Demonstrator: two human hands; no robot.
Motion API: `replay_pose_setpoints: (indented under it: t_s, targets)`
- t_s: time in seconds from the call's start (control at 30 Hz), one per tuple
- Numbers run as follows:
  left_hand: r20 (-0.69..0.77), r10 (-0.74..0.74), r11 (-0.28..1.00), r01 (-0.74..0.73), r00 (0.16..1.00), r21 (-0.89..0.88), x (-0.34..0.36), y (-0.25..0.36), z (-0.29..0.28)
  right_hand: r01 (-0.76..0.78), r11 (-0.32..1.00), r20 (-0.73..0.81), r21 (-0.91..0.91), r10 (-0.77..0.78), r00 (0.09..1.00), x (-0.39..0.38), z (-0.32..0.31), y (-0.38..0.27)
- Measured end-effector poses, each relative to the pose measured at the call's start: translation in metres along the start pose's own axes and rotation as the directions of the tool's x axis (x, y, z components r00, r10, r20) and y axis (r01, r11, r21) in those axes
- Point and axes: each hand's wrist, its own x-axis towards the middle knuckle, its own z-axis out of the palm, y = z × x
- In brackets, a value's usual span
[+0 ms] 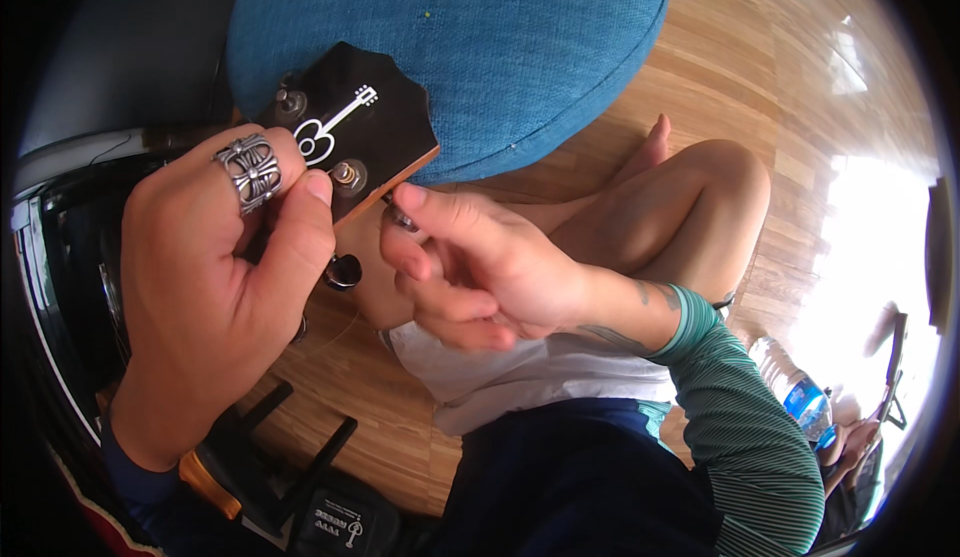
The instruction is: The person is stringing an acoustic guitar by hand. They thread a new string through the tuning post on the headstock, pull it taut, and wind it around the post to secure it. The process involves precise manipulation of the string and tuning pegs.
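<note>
wooden floor (735,67), rounded blue ottoman (520,27)

A round blue stool (500,37) filled the frame's top centre; a guitar head (395,87) overlapped its lower left, contact unclear. Brown wooden floor (735,77) spread beneath, with a plastic bottle (812,412) at lower right and a black bag (350,527) at bottom left of centre.

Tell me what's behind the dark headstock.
A blue cushion shows beyond the top of the headstock. What lies directly behind is covered; the left hand hides more at lower left.
</note>
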Motion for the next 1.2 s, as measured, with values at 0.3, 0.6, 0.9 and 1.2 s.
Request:
replay_pose_setpoints:
  t_s: [0.3, 0.6, 0.9, 1.2]
  targets:
    - [0.01, -0.014, 0.999, 0.014, 1.0, 0.031, -0.002, 0.0, -0.001, 0.077, 0.745, -0.097, -0.662, -0.187, 0.978, -0.004, 0.003, -0.017]
    - [0.003, 0.004, 0.999, -0.004, 1.0, 0.044, 0.0, 0.0, 0.0, -0.123, 0.887, 0.322, 0.446, -0.03, 0.946, 0.014, -0.006, 0.028]
    - [-0.015, 0.038, 0.998, -0.037, 0.999, 0.041, 0.001, -0.004, 0.003, 0.236, 0.037, 0.146, -0.971, -0.69, 0.709, 0.0, 0.003, 0.0]
    - [0.066, -0.07, 0.993, 0.064, 0.995, 0.096, 0.001, 0.005, 0.002, 0.514, -0.203, 0.507, -0.833, -0.652, 0.564, -0.082, 0.04, -0.014]
